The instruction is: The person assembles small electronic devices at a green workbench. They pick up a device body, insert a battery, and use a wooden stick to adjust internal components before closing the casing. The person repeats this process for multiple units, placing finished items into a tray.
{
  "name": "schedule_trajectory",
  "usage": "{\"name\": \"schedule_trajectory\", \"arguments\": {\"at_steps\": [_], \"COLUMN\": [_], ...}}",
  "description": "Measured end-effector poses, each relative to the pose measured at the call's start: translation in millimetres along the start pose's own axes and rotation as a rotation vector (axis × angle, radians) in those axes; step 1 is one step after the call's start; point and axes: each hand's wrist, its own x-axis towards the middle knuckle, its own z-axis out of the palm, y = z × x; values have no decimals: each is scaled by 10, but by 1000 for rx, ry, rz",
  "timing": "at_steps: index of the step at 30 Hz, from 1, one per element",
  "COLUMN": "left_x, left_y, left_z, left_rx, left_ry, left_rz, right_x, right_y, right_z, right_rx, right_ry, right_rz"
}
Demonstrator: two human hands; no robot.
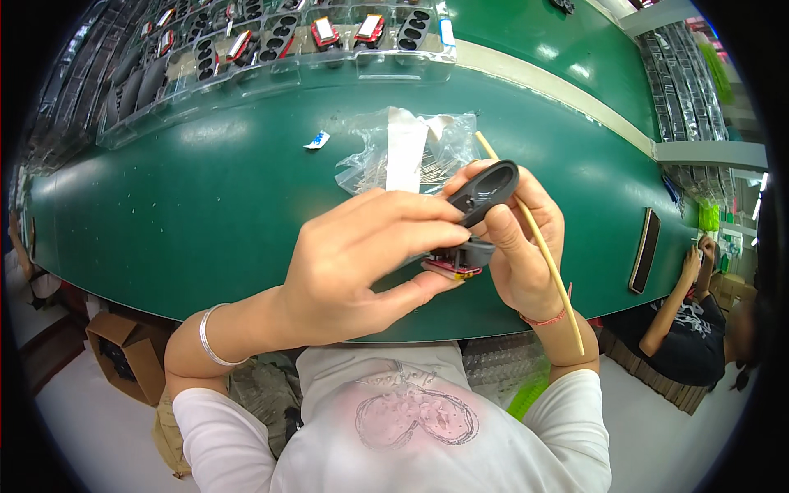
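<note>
Both hands are together over the front part of the green table (246, 205). My right hand (526, 246) is closed around a black oval plastic shell (486, 191) with a rounded recess. A thin wooden stick (548, 259) also sits in that hand, slanting down past the wrist. My left hand (345, 255) pinches the same black part from the other side, its fingers on the shell and thumb under a red circuit board (448, 269). This board hangs below the shell beside a smaller dark piece; how they join is hidden by the fingers.
Beyond the hands lies a clear plastic bag (456, 135) of thin metal pins with a white strip (404, 156). A small blue-white sticker (317, 140) is nearby. Clear trays (279, 70) hold black shells and red boards. At right are a flat dark object (645, 251) and another person (686, 329).
</note>
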Motion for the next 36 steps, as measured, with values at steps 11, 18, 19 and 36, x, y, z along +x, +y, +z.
{"name": "schedule_trajectory", "arguments": {"at_steps": [11, 18, 19, 36], "left_x": [18, 20, 14, -48], "left_y": [-12, -46, -50, -88], "left_z": [-126, -114, -102, -63], "left_rx": [-1084, -1018, -996, -1123], "left_ry": [4, -27, -29, -70], "left_rz": [-821, -851, -852, -757], "right_x": [-4, -50, -54, -115], "right_y": [43, -39, -55, -154], "right_z": [-40, -54, -52, -48], "right_rx": [-208, -112, -124, -460], "right_ry": [-8, -48, -45, -62], "right_rz": [-189, -134, -132, -185]}}
